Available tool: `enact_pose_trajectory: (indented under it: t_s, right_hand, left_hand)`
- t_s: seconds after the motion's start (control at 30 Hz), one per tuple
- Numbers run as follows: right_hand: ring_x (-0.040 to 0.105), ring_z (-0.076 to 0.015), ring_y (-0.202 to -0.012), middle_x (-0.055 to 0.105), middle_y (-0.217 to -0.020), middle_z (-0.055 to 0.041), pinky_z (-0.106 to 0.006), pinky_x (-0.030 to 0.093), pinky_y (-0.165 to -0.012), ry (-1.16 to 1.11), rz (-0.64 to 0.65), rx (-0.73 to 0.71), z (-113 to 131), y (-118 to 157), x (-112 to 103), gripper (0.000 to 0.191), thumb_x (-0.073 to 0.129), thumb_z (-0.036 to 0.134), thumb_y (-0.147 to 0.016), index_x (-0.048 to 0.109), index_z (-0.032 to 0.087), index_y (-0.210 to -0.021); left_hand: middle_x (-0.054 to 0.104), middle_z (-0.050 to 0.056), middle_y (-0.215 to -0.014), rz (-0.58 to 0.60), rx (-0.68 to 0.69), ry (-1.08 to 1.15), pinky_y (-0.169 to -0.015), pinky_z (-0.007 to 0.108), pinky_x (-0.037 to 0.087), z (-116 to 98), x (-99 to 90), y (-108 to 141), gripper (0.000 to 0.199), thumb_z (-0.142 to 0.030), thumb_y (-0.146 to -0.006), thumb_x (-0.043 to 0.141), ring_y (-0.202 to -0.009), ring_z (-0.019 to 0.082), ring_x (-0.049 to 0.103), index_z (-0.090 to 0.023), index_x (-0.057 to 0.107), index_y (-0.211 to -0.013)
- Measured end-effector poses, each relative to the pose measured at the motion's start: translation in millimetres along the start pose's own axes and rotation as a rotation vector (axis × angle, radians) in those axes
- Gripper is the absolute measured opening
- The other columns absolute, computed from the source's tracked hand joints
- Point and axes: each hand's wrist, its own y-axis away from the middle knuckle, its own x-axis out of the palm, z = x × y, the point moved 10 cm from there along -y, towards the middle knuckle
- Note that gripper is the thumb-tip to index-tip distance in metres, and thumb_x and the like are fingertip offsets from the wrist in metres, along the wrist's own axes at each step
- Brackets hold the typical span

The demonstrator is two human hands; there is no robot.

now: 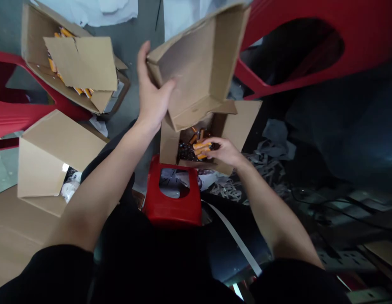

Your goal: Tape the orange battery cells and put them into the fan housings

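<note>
My left hand (155, 97) grips the left edge of a shallow cardboard box (192, 59), thumb inside and fingers outside. That box is tilted, and its inside looks bare. Below it stands an open cardboard carton (240, 126) with its flaps spread. Over the carton's mouth, my right hand (223, 151) is closed around a few orange cylinders (202, 150) that look like battery cells. More cylinders and small dark shiny pieces (187, 153) lie inside the carton, partly hidden by the tilted box and my fingers.
A red plastic stool (175, 213) stands close in front of me. At upper left, another carton (34, 38) holds orange cylinders under a loose cardboard piece (85, 63). An open box (40, 160) is at left. Paper strips (229, 190) and cables (328, 207) lie on the right.
</note>
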Motion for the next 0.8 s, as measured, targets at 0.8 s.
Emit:
enact_pose_trajectory:
  t_s: [0.8]
  right_hand:
    - [0.070,-0.0298,-0.118,0.075,-0.126,-0.0153,-0.045,0.057,-0.106,0.778,-0.239,-0.049,-45.5,-122.9,-41.1,0.022,0.066,0.025,-0.098,0.074,0.016,-0.116]
  left_hand:
    - [0.070,-0.002,-0.119,-0.060,-0.496,0.334,-0.096,0.036,0.054,276.6,-92.5,29.7,0.056,-0.038,-0.074,0.076,-0.111,0.024,0.065,-0.033,0.060,-0.128]
